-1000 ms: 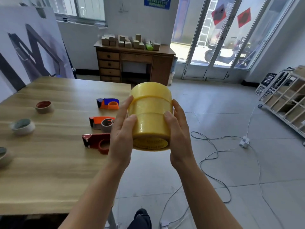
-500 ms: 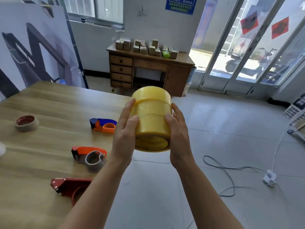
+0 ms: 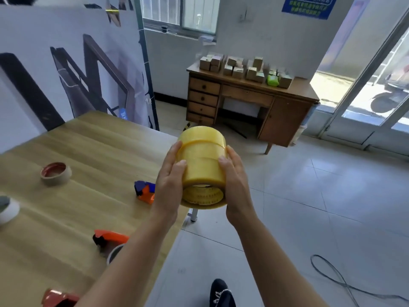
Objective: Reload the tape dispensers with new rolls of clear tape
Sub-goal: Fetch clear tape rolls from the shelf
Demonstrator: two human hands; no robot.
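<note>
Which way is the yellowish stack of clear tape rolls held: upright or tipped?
Tipped. The yellowish stack of clear tape rolls leans away from the camera, so its hollow lower end shows, gripped between the left hand and right hand.

A plain workroom or small packing shop, by the look of it. A wooden table carries tape dispensers and a spent tape core. A wooden desk against the far wall bears small cardboard boxes. The floor is tiled, with glass doors to the street, a large printed board and a blue wall notice.
</note>
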